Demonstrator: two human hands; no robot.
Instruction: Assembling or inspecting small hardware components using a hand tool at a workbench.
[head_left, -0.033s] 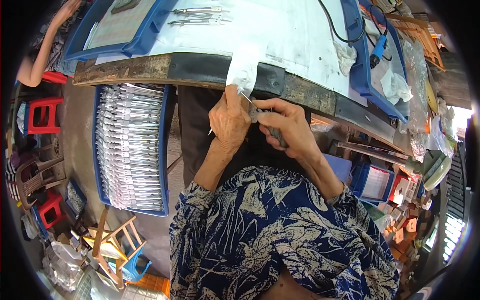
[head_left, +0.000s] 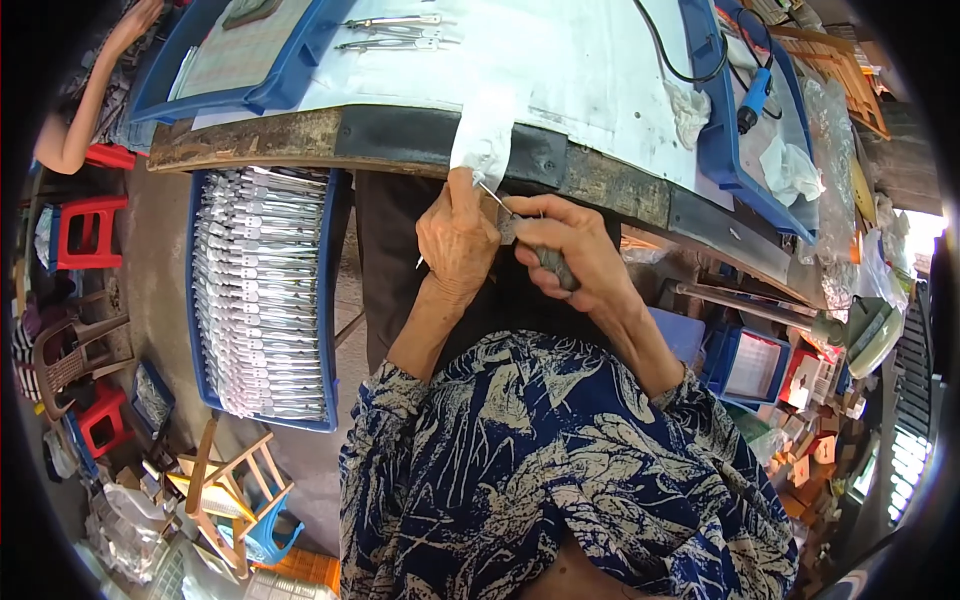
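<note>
The right hand [head_left: 583,250] grips a thin tool [head_left: 556,268] by the counter [head_left: 612,183]; the left hand [head_left: 458,246] pinches a slim metal piece [head_left: 420,262].

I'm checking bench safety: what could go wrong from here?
The thin-tipped tool in the right hand could slip and jab the fingers of the left hand, which lie close to its tip. The thin pale piece poking out beside the left hand might drop if the grip loosens, since it sits in front of the table edge, not over the top.
</note>
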